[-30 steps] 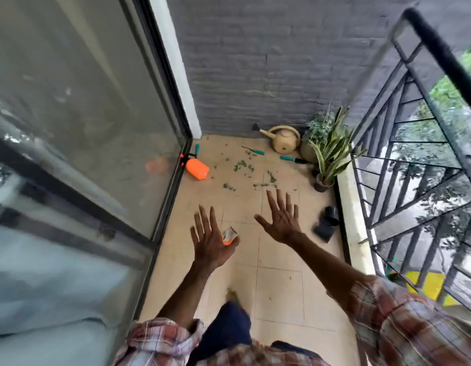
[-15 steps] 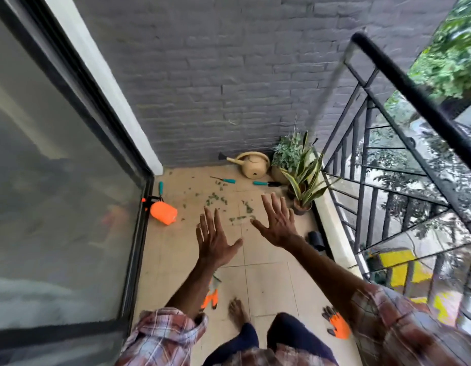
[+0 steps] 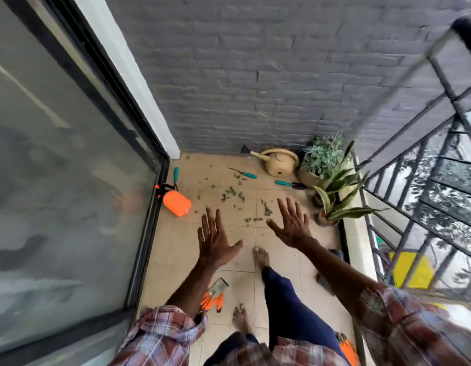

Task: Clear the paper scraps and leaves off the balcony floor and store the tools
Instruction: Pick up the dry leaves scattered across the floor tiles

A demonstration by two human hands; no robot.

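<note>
Green leaf bits (image 3: 233, 193) lie scattered over the beige tiled balcony floor (image 3: 176, 249), further out than my hands. My left hand (image 3: 215, 240) and my right hand (image 3: 291, 225) hover above the floor, fingers spread, palms down, holding nothing. Three teal-handled garden tools lie on the tiles: one (image 3: 175, 174) by the door track, one (image 3: 247, 175) near the middle back, one (image 3: 288, 184) beside the pots. An orange spray bottle (image 3: 176, 204) lies on its side at the left. An orange and grey glove (image 3: 214, 297) lies under my left forearm; a second orange glove (image 3: 346, 347) shows at the bottom right.
A tan watering can (image 3: 279, 162) stands against the grey brick wall. Two potted plants (image 3: 326, 165) (image 3: 334, 204) sit in the back right corner. A glass sliding door (image 3: 70, 180) bounds the left, a black metal railing (image 3: 414, 180) the right. My bare feet (image 3: 260, 256) stand on the tiles.
The view has moved forward along the balcony, and my right foot has stepped ahead. Both hands stay spread and empty. The gloves now lie behind my hands.
</note>
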